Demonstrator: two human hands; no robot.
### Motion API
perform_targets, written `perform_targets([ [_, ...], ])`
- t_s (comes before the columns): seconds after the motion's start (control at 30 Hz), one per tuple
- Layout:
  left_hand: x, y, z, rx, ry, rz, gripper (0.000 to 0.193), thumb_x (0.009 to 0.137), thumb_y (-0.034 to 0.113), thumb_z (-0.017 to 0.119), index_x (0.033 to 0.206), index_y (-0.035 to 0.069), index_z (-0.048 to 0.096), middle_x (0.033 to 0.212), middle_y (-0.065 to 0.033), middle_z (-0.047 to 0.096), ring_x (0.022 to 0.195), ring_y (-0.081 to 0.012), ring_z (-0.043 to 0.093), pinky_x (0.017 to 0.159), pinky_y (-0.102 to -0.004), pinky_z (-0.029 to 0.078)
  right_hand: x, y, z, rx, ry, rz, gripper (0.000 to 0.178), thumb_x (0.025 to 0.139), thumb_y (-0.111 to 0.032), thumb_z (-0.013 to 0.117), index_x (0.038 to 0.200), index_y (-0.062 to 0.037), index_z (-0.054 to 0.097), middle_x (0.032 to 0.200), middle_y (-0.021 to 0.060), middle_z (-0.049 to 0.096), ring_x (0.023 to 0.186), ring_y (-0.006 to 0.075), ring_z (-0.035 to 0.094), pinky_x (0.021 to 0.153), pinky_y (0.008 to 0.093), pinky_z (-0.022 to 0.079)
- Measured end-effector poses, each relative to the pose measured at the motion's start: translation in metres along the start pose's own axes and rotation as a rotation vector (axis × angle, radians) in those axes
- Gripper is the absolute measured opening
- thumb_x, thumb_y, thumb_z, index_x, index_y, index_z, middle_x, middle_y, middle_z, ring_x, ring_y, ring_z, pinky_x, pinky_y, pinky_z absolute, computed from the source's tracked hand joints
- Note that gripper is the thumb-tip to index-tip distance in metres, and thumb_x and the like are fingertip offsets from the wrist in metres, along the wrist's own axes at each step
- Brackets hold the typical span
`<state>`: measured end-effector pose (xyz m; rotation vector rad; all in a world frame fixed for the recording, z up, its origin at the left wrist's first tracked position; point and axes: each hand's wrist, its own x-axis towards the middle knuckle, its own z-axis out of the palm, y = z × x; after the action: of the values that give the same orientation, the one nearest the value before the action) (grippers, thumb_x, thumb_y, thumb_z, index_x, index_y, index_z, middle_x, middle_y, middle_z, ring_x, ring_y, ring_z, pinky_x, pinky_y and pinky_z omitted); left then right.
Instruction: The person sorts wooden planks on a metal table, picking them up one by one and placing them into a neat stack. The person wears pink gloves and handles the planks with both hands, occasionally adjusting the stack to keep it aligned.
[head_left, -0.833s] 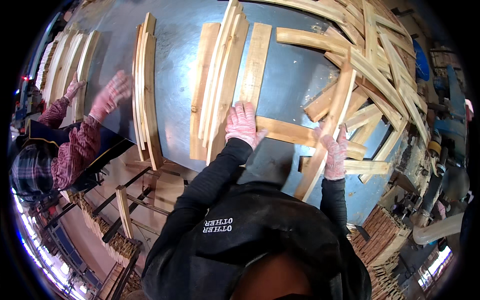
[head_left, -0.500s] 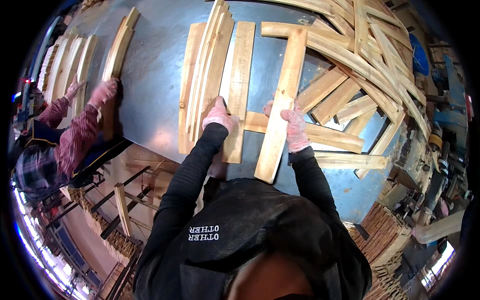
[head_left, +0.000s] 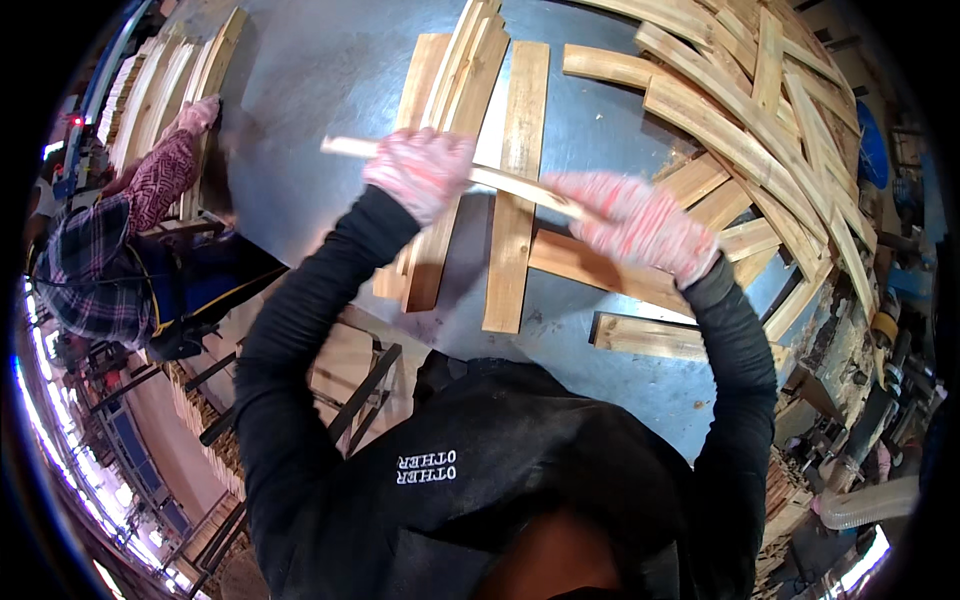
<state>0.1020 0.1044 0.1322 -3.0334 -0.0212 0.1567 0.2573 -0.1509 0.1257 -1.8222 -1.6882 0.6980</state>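
Both my gloved hands grip one wooden board [head_left: 515, 184], held crosswise above the metal table and seen nearly edge-on. My left hand [head_left: 423, 168] is closed round it near its left end, which sticks out past the fist. My right hand [head_left: 640, 222] is closed on the right end and hides it; the glove is slightly blurred. Under the held board, another board [head_left: 518, 110] lies lengthwise on the table. Just left of that is a stack of long boards [head_left: 470, 75], partly covered by my left hand.
A jumbled pile of boards [head_left: 740, 130] spreads over the table's right side. Flat boards [head_left: 600, 265] lie below my right hand. At the left, a co-worker's gloved hand [head_left: 195, 117] rests at a row of upright-looking boards [head_left: 150, 90]. A ribbed hose [head_left: 870, 503] is at lower right.
The board in my right hand has turned from lengthwise to crosswise and been lifted. My left hand has left the stack and taken hold of it. The co-worker's hand has moved to the board row.
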Motion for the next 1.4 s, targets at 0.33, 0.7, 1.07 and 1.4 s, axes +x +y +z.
perform_targets([
  [0.33,-0.157,-0.203,0.163,-0.283,-0.186,-1.136,0.048,0.085,0.049,0.065,0.118,0.014,0.058,0.106,-0.0193,0.067,0.1,-0.0403,0.063,0.085,-0.0495,0.049,-0.069,0.213,-0.14,-0.728,0.041,1.163,0.11,0.069,-0.07,0.07,0.153,-0.0145,0.026,0.154,0.0196,0.033,0.143,0.0349,0.031,0.116,0.045,0.026],
  [0.7,-0.038,0.073,0.111,-0.778,0.39,-0.235,0.078,0.079,0.044,0.074,0.14,0.003,0.046,0.138,-0.0218,0.05,0.12,-0.0378,0.055,0.099,-0.0497,0.045,-0.08,0.171,-0.03,-0.454,0.122,0.98,0.085,0.088,-0.068,0.05,0.144,-0.0051,0.04,0.141,0.0226,0.047,0.128,0.0375,0.048,0.106,0.0411,0.04],
  [1.07,0.01,0.15,0.11,-0.507,-0.075,-0.81,0.102,0.074,0.047,0.075,0.147,-0.001,0.024,0.14,-0.0267,0.04,0.127,-0.0425,0.043,0.099,-0.0531,0.041,-0.031,0.165,0.0,-0.331,0.137,0.965,0.073,0.086,-0.038,0.061,0.145,-0.0058,0.033,0.117,0.0275,0.06,0.103,0.0394,0.064,0.091,0.0445,0.05],
  [1.4,0.016,0.078,0.101,-0.584,-0.21,-0.804,0.078,0.087,0.024,0.061,0.15,0.006,0.019,0.118,-0.0251,0.062,0.097,-0.0412,0.066,0.087,-0.0591,0.046,-0.103,0.085,0.044,1.967,0.323,0.454,0.064,0.085,-0.031,0.073,0.132,0.0015,0.046,0.105,0.0164,0.063,0.079,0.026,0.061,0.085,0.0447,0.05],
])
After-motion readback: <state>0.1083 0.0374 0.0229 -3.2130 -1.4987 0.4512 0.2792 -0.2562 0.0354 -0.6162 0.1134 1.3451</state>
